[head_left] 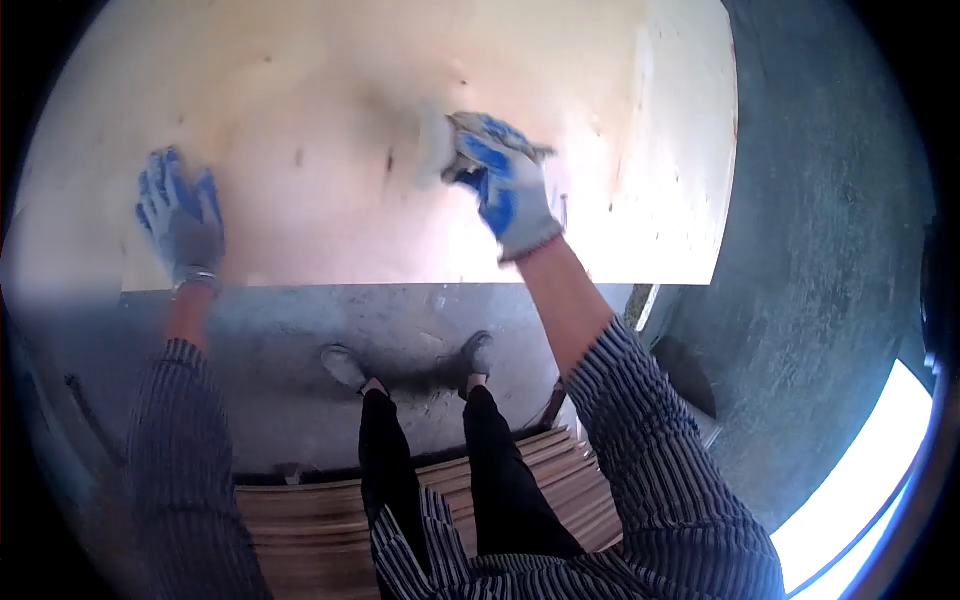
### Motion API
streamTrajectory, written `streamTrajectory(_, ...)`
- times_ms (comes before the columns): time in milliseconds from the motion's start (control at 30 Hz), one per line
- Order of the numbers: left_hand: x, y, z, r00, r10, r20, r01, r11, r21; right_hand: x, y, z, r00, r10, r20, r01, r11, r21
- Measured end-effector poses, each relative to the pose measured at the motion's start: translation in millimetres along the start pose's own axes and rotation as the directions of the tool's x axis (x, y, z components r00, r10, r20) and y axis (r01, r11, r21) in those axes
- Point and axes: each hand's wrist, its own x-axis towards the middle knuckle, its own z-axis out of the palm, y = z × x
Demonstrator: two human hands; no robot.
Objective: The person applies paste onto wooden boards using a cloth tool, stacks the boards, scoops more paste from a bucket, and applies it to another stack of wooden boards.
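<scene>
The right hand [507, 180] curls its gloved fingers closed around a blurred tool [437, 148], whose pale end juts out left beyond the fingers, over the board [330, 225]; its exact kind, and whether it touches the wood, I cannot tell. The left hand [185, 212], gloved too, lies palm down near the board's left side, fingers extended, thumb apart, gripping nothing.
</scene>
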Motion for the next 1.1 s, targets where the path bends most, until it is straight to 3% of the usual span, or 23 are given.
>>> streamTrajectory(33, -4, 1, 1, 1.0, -0.019, 0.001, 0.019, 0.999, -0.046, 21, 6, 12, 0.998, -0.042, -0.054, 0.027, 0.967, -0.254)
streamTrajectory(67, -7, 1, -2, 0.999, -0.032, 0.005, 0.033, 0.999, -0.041, 36, 11, 20, 0.983, 0.016, -0.181, -0.099, 0.884, -0.458)
streamTrajectory(133, -6, 11, -9, 0.996, -0.056, 0.065, 0.061, 0.995, -0.075, 37, 10, 34, 0.984, -0.121, -0.128, 0.026, 0.82, -0.572)
streamTrajectory(200, 0, 15, -11, 0.997, -0.058, 0.044, 0.064, 0.987, -0.145, 18, 13, 39, 0.959, -0.22, 0.177, 0.279, 0.644, -0.712)
streamTrajectory(233, 1, 17, -14, 0.995, -0.065, 0.072, 0.074, 0.988, -0.132, -1, 3, 41, 0.863, -0.269, 0.428, 0.495, 0.275, -0.824)
streamTrajectory(267, 1, 18, -17, 0.992, -0.072, 0.1, 0.084, 0.989, -0.12, -21, 9, 35, 0.786, -0.28, 0.552, 0.6, 0.127, -0.79)
streamTrajectory(300, -5, 17, -12, 0.991, -0.08, 0.11, 0.091, 0.99, -0.103, -36, 38, 25, 0.557, -0.515, 0.652, 0.749, -0.028, -0.662)
streamTrajectory(333, -8, 17, -12, 0.99, -0.085, 0.112, 0.097, 0.989, -0.11, -63, 30, 34, 0.735, -0.279, 0.618, 0.664, 0.112, -0.739)
streamTrajectory(367, -11, 18, -14, 0.985, -0.1, 0.137, 0.114, 0.989, -0.099, -83, 32, 40, 0.794, -0.186, 0.579, 0.608, 0.261, -0.75)
streamTrajectory(400, -11, 19, -15, 0.982, -0.104, 0.158, 0.119, 0.989, -0.089, -105, 33, 48, 0.835, -0.092, 0.542, 0.544, 0.284, -0.79)
streamTrajectory(500, -5, 23, -13, 0.979, -0.102, 0.177, 0.115, 0.992, -0.062, -131, 42, 62, 0.842, -0.096, 0.531, 0.537, 0.238, -0.809)
streamTrajectory(567, -6, 21, -8, 0.983, -0.074, 0.17, 0.089, 0.993, -0.08, -126, 54, 58, 0.903, 0.014, 0.43, 0.363, 0.51, -0.78)
streamTrajectory(633, 2, -1, -7, 0.981, 0.105, 0.163, -0.067, 0.973, -0.219, -120, 49, 69, 0.947, -0.039, 0.319, 0.278, 0.594, -0.755)
streamTrajectory(667, 17, -28, -2, 0.983, 0.103, 0.154, -0.068, 0.974, -0.217, -115, 46, 75, 0.978, -0.068, 0.196, 0.19, 0.675, -0.713)
streamTrajectory(700, 37, -63, 7, 0.941, 0.304, 0.152, -0.244, 0.916, -0.318, -98, 36, 90, 0.995, 0.099, -0.015, -0.099, 0.961, -0.256)
streamTrajectory(733, 55, -98, 18, 0.861, 0.492, 0.129, -0.404, 0.816, -0.414, -74, 26, 93, 0.986, 0.162, -0.047, -0.167, 0.976, -0.137)
streamTrajectory(800, 68, -173, 41, 0.993, 0.114, 0.026, -0.106, 0.968, -0.23, -23, 3, 104, 0.992, 0.124, 0.001, -0.123, 0.978, 0.17)
streamTrajectory(867, 78, -184, 27, 1.0, 0.016, 0.011, -0.015, 0.997, -0.072, 35, -23, 129, 0.992, 0.111, -0.058, -0.09, 0.955, 0.283)
streamTrajectory(900, 75, -186, 19, 0.996, -0.083, 0.02, 0.081, 0.993, 0.09, 64, -40, 143, 0.997, 0.072, -0.009, -0.065, 0.941, 0.331)
streamTrajectory(933, 75, -185, 15, 0.996, -0.086, 0.036, 0.083, 0.992, 0.09, 94, -55, 156, 0.999, 0.032, 0.037, -0.044, 0.924, 0.38)
streamTrajectory(1000, 75, -179, 6, 0.997, -0.064, 0.049, 0.065, 0.998, -0.01, 147, -66, 171, 0.991, 0.117, 0.062, -0.131, 0.923, 0.361)
streamTrajectory(1067, 67, -174, 0, 0.989, -0.096, 0.108, 0.091, 0.995, 0.049, 206, -52, 174, 0.985, 0.048, 0.164, -0.102, 0.933, 0.345)
streamTrajectory(1100, 61, -172, -1, 0.986, -0.114, 0.117, 0.115, 0.993, 0.002, 232, -41, 174, 0.998, 0.01, -0.068, -0.013, 0.999, -0.047)
